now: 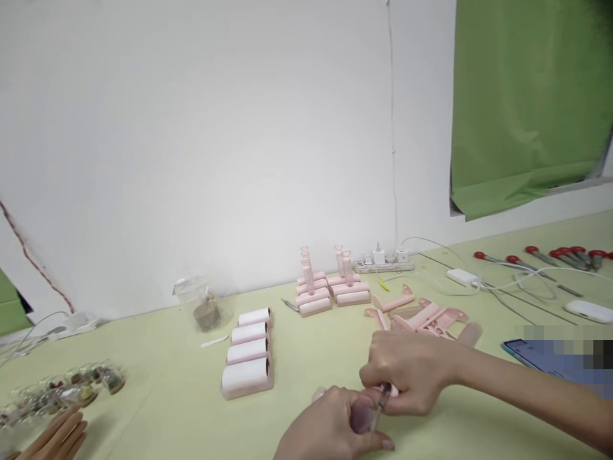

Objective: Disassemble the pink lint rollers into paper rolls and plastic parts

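Low in the middle, my left hand [330, 428] is closed on a translucent pinkish plastic piece [363, 414]. My right hand [407, 370] meets it from the right, its fingers curled round a slim tool with a narrow dark metal blade [384, 396]. The blade touches or nearly touches the plastic piece; fingers hide most of both things. Behind my right hand lies a heap of loose pink plastic parts [424, 316], some shaped like curved handles. To the left stands a row of several white paper rollers in pink holders [246, 377].
Pink lint rollers with upright handles [313, 300] stand by the wall, near a power strip [383, 265]. Red-handled tools [512, 260], cables and a phone [527, 358] lie right. Far left are small clear domes [81, 393] and another person's hand [57, 437]. A plastic bag [204, 306] stands behind.
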Tool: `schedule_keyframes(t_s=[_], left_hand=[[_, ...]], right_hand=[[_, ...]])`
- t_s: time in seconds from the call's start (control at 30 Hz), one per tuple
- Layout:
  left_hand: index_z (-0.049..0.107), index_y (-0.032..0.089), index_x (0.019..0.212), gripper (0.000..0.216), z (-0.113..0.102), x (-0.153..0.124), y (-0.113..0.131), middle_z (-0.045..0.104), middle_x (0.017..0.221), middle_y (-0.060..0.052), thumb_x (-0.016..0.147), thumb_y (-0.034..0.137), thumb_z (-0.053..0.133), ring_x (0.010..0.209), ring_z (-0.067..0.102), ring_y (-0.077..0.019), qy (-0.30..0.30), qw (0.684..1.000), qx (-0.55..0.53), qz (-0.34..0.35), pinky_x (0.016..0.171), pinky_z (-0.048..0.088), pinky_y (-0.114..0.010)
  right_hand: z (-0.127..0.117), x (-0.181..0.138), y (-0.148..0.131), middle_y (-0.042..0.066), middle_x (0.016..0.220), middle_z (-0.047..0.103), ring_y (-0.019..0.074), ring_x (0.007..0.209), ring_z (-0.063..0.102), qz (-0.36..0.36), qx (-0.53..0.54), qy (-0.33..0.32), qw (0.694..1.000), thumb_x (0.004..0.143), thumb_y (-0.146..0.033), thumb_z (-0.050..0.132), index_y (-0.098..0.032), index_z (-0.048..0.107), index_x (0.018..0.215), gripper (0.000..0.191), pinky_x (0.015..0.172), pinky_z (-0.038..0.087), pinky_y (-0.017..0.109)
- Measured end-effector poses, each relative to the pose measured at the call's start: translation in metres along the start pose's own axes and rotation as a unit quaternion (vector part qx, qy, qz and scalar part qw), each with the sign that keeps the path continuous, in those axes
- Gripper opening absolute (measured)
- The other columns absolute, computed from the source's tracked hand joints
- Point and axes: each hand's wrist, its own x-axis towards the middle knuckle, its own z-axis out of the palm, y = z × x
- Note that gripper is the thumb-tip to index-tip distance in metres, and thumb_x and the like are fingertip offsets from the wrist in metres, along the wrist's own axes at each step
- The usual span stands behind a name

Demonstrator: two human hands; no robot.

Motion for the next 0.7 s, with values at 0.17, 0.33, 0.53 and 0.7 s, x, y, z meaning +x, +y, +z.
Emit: schedule_keyframes(t_s=[0.17,0.33,0.53,0.7], left_hand=[[0.056,0.019,0.063,0.024,0.006,0.009,-0.007,0.041,0.058,0.003,0.063,0.041,0.063,0.060,0.038,-0.0111,0.031,0.998,0.046,0.036,0.056,0.030,-0.020],[0.045,0.017,0.070,0.025,-0.009,0.019,-0.018,0.043,0.065,0.003,0.069,0.039,0.057,0.061,0.040,-0.0102,0.191,0.976,-0.108,0.010,0.059,0.034,-0.021],[0.041,0.018,0.092,0.030,-0.017,0.023,-0.031,0.052,0.086,-0.005,0.081,0.047,0.039,0.080,0.050,-0.0162,0.285,0.934,-0.195,0.094,0.077,0.039,-0.028],[0.050,0.021,0.098,0.031,-0.020,0.022,-0.032,0.052,0.107,-0.007,0.076,0.043,0.050,0.104,0.044,-0.0228,0.272,0.958,-0.077,0.043,0.089,0.034,-0.034]], right_hand=[[-0.015,-0.019,-0.002,-0.002,0.040,0.042,0.0085,0.037,0.031,0.005,0.176,-0.086,0.981,0.075,-0.022,0.036,-0.017,0.035,0.043,0.032,0.047,0.024,0.021],[-0.024,-0.022,0.029,-0.001,0.074,0.059,0.0124,0.062,0.051,0.194,0.122,0.013,0.973,0.080,-0.036,0.048,-0.021,0.054,0.095,0.022,0.051,0.032,0.018],[0.016,0.008,0.090,0.003,0.078,0.060,0.0183,0.073,0.056,0.296,-0.022,-0.042,0.954,0.080,-0.027,0.051,-0.017,0.057,0.087,0.013,0.057,0.036,0.020],[0.032,0.014,0.116,0.008,0.073,0.060,0.0237,0.073,0.057,0.361,-0.074,-0.087,0.925,0.063,-0.036,0.073,-0.012,0.060,0.080,0.032,0.063,0.040,0.028]])
